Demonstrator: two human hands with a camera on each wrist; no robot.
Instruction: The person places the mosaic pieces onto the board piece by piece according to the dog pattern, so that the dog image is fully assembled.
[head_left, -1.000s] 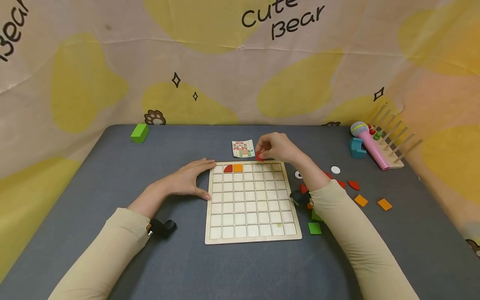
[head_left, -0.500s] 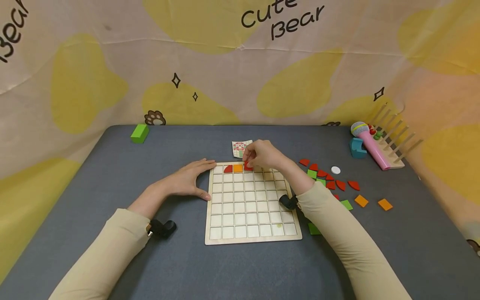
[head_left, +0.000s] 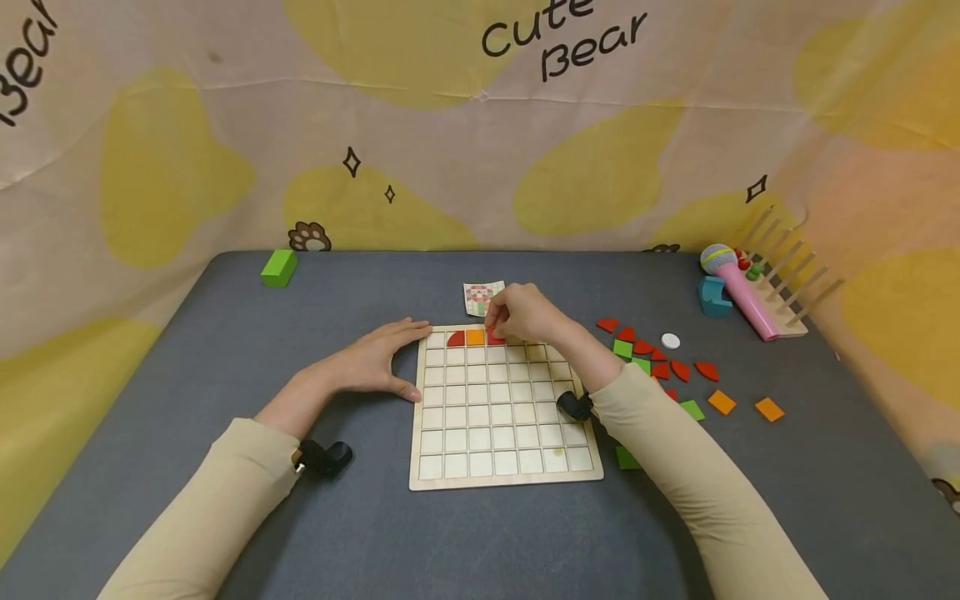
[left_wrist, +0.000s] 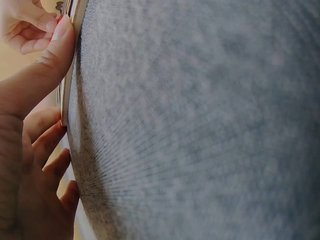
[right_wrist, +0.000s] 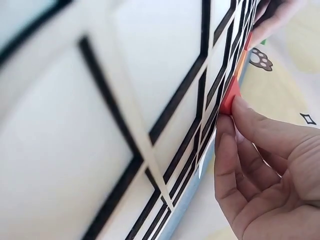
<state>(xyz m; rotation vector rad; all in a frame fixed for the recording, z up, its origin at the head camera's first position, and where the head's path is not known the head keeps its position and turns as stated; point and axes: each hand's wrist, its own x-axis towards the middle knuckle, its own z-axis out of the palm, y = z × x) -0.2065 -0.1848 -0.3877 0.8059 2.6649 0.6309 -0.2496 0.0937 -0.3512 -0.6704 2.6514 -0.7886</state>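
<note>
A wooden grid board (head_left: 504, 467) lies on the grey table (head_left: 225, 350). Its top row holds a red quarter-round tile (head_left: 455, 338) and an orange square tile (head_left: 476, 337). My right hand (head_left: 517, 315) pinches a red tile (head_left: 496, 337) at the third cell of that row; the right wrist view shows the red tile (right_wrist: 231, 96) edge under my fingertips (right_wrist: 239, 107). My left hand (head_left: 375, 360) rests flat against the board's left edge, thumb (left_wrist: 55, 47) pressed to the rim.
A small pattern card (head_left: 482, 297) lies behind the board. Loose red, green and orange tiles (head_left: 660, 362) and a white disc (head_left: 671, 340) are scattered to the right. A pink toy microphone (head_left: 738, 287), wooden rack (head_left: 787, 275), teal piece (head_left: 712, 296), and green block (head_left: 279, 267) stand farther off.
My right hand carried the red tile from behind the board's far edge leftward and down onto the top row beside the orange tile. The left hand stayed put.
</note>
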